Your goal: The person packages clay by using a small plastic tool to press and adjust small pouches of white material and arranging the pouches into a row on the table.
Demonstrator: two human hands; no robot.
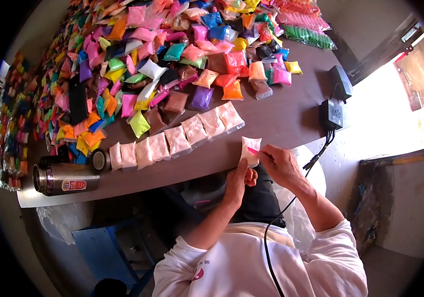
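Note:
At the table's front edge, my left hand [239,182] is closed on the lower part of a small clear packet of pale pink stuff [249,143]. The thumb lies along the packet's lower end. My right hand [282,164] pinches a small bright pink piece [253,150], flat against the face of that packet; its exact kind is too small to tell. Left of my hands, a slanting row of several similar pale packets [176,140] lies on the table, edges overlapping or touching.
A big heap of colourful packets [207,34] covers the back and left of the brown table [291,109]. A steel flask [68,179] lies at the front left beside its round lid [100,160]. A black box with cables [331,115] sits right; one cable crosses my right arm.

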